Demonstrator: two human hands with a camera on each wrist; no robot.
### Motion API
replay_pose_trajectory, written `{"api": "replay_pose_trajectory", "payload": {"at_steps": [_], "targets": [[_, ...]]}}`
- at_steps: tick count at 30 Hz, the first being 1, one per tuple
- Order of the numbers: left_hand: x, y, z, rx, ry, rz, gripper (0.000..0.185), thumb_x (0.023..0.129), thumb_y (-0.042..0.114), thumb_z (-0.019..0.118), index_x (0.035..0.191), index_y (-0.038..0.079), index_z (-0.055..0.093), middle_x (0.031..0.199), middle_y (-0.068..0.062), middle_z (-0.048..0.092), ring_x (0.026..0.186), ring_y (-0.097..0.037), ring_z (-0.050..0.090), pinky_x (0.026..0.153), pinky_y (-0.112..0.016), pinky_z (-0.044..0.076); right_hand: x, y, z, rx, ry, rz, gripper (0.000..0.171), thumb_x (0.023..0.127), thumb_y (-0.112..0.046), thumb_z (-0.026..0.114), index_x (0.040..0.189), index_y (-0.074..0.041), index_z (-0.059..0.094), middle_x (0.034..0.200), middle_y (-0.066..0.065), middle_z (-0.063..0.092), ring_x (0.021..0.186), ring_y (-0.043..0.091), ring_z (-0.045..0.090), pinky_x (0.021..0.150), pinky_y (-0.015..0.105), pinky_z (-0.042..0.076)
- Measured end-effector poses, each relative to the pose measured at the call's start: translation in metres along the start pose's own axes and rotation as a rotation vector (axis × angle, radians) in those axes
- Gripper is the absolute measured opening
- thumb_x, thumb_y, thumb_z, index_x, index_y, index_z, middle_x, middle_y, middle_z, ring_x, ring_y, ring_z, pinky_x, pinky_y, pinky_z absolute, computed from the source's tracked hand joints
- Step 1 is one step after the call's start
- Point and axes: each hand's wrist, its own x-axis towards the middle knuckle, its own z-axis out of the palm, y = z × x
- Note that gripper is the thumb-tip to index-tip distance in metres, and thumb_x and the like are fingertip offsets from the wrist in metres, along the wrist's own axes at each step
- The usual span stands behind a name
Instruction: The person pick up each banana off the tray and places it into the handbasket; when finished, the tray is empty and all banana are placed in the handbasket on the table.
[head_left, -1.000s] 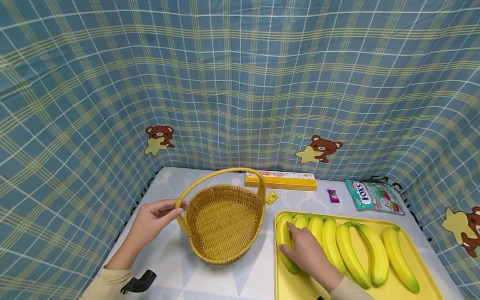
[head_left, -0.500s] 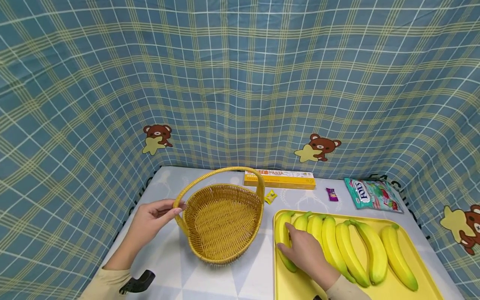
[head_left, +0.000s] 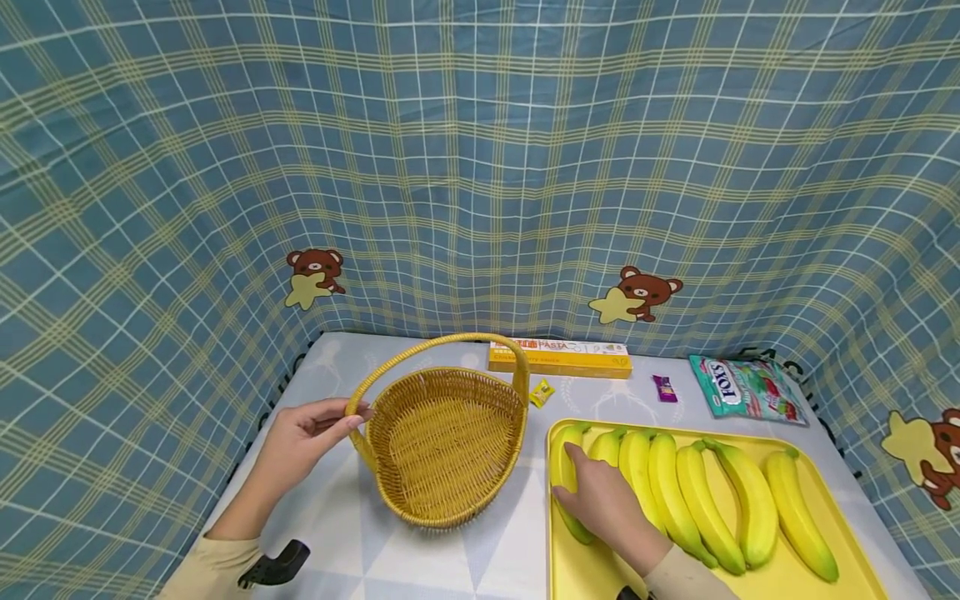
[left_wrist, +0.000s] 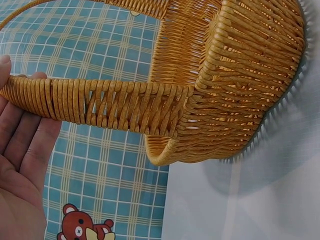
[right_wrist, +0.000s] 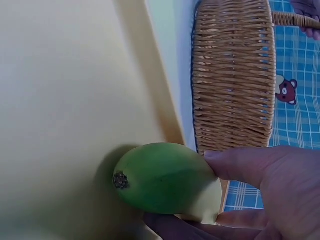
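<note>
A woven yellow basket [head_left: 442, 442] with an arched handle [head_left: 435, 346] stands on the pale table. My left hand [head_left: 315, 429] holds the handle's left base between thumb and fingers. In the left wrist view, the handle [left_wrist: 110, 105] lies across the fingers of that hand [left_wrist: 20, 165]. To the right, a yellow tray [head_left: 585, 575] carries several bananas [head_left: 705, 500] side by side. My right hand [head_left: 600, 500] grips the leftmost banana [head_left: 562, 462]. In the right wrist view, thumb and fingers [right_wrist: 270, 190] close round its green end [right_wrist: 165, 182], just above the tray [right_wrist: 65, 100].
Along the table's back lie a yellow pasta box [head_left: 558, 358], a small yellow candy [head_left: 540, 392], a purple candy [head_left: 663, 387] and a Fox's sweets bag [head_left: 746, 390]. A black object [head_left: 277, 562] sits by my left sleeve. Blue checked cloth walls in the table.
My right hand has slid slightly left along the leftmost banana and closed round it. The left hand and the basket have stayed put.
</note>
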Motion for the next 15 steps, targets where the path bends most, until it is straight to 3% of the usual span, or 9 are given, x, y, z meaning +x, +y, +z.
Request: {"api": "replay_pose_trajectory", "payload": {"at_steps": [7, 12, 15], "targets": [[0.0001, -0.0011, 0.0007, -0.002, 0.0, 0.004, 0.016, 0.099, 0.01, 0.069, 0.112, 0.006, 0.077, 0.109, -0.007, 0.077, 0.1, -0.007, 0.072, 0.084, -0.022, 0.059, -0.0019, -0.0002, -0.0022, -0.01, 0.021, -0.031, 0.072, 0.082, -0.03, 0.085, 0.14, 0.001, 0.055, 0.077, 0.008, 0.067, 0.061, 0.018, 0.06, 0.057, 0.041, 0.055], [0.0003, -0.0009, 0.0013, 0.006, -0.003, 0.003, 0.015, 0.099, 0.011, 0.069, 0.111, 0.007, 0.077, 0.109, -0.007, 0.077, 0.1, -0.007, 0.072, 0.084, -0.022, 0.059, -0.0041, 0.0001, -0.0048, 0.0, 0.002, -0.032, 0.073, 0.082, -0.028, 0.085, 0.145, -0.009, 0.054, 0.066, 0.0, 0.058, 0.054, 0.015, 0.049, 0.05, 0.034, 0.046], [0.0, 0.0001, 0.0012, 0.019, 0.002, 0.003, 0.015, 0.099, 0.011, 0.069, 0.111, 0.008, 0.077, 0.108, -0.006, 0.077, 0.1, -0.006, 0.071, 0.084, -0.022, 0.059, -0.0053, 0.0, -0.0081, 0.005, -0.003, -0.05, 0.07, 0.082, -0.027, 0.084, 0.145, -0.013, 0.056, 0.07, -0.001, 0.061, 0.055, 0.015, 0.047, 0.051, 0.033, 0.044]]}}
